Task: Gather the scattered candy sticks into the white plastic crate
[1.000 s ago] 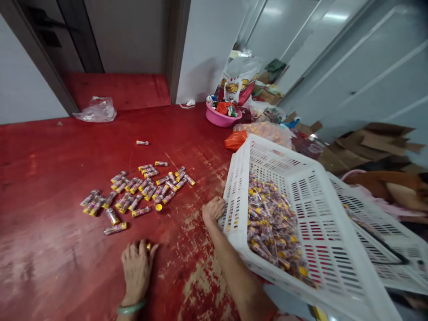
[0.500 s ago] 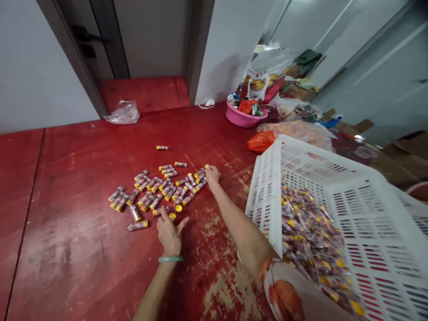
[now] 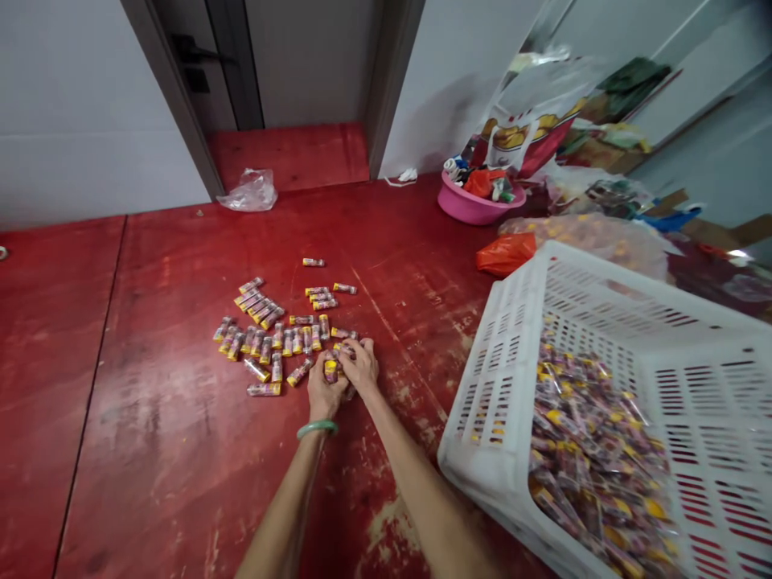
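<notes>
Red worn floor; frame centre, left hand and right hand cupped together, fingers curled around small yellow-capped wrapped tubes; white slotted plastic crate lower right.

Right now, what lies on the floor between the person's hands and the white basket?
In the head view, nothing: only bare, scuffed red floor separates the left hand and right hand, joined over small tubes, from the white basket.
</notes>
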{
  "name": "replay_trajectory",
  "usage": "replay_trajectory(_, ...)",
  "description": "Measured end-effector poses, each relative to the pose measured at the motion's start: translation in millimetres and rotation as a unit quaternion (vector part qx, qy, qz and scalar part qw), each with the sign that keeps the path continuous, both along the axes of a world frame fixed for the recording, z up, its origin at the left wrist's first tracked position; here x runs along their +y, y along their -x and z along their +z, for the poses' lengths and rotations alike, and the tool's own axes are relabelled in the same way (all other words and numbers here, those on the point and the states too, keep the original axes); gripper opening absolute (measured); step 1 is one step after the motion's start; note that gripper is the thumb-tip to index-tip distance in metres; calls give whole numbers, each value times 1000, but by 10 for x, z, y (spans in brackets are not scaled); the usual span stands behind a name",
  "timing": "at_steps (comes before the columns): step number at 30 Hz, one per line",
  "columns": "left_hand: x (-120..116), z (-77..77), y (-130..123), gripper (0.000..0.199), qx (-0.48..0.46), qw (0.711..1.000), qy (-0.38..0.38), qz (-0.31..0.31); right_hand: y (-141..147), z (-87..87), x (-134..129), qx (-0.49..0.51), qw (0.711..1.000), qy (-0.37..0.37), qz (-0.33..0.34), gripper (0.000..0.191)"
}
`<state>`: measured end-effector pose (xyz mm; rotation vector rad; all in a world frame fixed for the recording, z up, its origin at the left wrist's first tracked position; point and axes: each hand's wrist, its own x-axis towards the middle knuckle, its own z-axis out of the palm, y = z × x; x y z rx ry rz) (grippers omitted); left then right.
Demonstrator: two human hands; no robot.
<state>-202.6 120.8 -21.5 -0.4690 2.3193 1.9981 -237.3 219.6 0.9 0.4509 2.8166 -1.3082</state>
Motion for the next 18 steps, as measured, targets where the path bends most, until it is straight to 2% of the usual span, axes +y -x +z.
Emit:
replay_trajectory(2,-34,-115,-60,65,14,996,-83,2,-71,-30,-35,-9,999,40,6,27)
replay_trajectory(4,-53,-151,-158,62,18,995,-97,3,-135,-43,-61,-9,997,81,18,22)
replay_trajectory(7,-25,-1,-363,68,29,990,-135,29,-260,92,-48,1,991,130,23,21)
replay_trajectory(8,8,108,-433,70,33,988,-149,38,-314,204,-14,11,989,148,27,21)
replay_trajectory(10,128,403,-550,72,43,984,-165,43,-444,541,117,49,978,200,35,22)
replay_trajectory(13,499,974,-692,67,80,985,-150,-7,-720,1237,480,129,958,255,21,22)
replay_trajectory(16,1123,1543,-898,53,155,971,-166,-80,-1125,1873,1067,183,962,187,-71,25)
replay_trajectory(18,1598,1815,-1047,46,196,955,-185,-126,-1402,2072,1573,191,965,92,-156,30)
